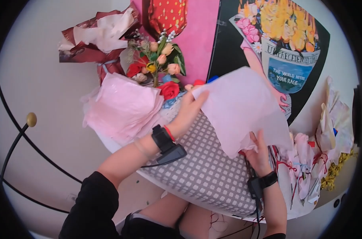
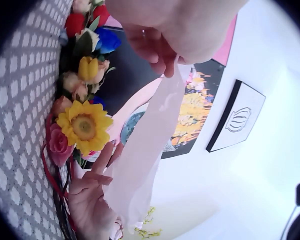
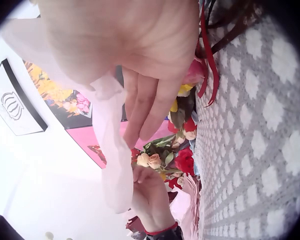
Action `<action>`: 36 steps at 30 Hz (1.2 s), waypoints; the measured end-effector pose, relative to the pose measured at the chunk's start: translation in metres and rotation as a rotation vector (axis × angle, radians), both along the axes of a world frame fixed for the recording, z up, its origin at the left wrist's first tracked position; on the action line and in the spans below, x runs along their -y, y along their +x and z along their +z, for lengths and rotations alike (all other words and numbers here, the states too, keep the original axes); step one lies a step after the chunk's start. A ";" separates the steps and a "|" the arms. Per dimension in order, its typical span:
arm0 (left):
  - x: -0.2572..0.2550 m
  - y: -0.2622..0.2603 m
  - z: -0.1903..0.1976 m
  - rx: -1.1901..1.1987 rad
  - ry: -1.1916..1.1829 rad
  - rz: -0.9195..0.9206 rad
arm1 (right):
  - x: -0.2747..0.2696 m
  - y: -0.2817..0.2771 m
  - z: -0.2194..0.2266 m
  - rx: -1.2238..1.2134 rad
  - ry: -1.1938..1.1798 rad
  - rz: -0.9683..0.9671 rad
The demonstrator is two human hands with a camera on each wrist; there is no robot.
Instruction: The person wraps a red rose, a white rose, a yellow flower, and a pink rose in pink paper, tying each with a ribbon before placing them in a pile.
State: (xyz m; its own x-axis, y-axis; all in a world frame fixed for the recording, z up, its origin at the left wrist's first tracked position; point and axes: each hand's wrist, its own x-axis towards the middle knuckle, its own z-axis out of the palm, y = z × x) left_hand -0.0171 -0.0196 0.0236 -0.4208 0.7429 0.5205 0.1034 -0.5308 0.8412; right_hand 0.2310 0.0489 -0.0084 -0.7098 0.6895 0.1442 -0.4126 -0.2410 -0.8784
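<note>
A thin pale pink sheet of wrapping paper (image 1: 244,107) is held up over the patterned tablecloth (image 1: 205,159). My left hand (image 1: 187,111) pinches its upper left corner between thumb and fingers, shown close in the left wrist view. At the lower right edge, my right hand (image 1: 260,157) holds the paper by the thumb, where it looks crumpled; its other fingers (image 3: 147,107) are stretched out. Left of my left hand lies a stack of similar pink sheets (image 1: 125,105). Behind the raised paper, a sunflower (image 2: 84,126) and other flowers line the table's far side.
Peach and red flowers (image 1: 169,89) stand at the back beside a dark red wrapped bouquet (image 1: 105,36). Small wrapped bundles with ribbons (image 1: 302,159) lie at the right. A painted black panel (image 1: 229,44) leans behind. A black curved rod (image 1: 41,151) stands at left.
</note>
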 end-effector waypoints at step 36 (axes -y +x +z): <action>0.174 -0.171 -0.026 -1.517 -0.834 0.599 | 0.002 -0.002 -0.006 0.265 0.123 0.301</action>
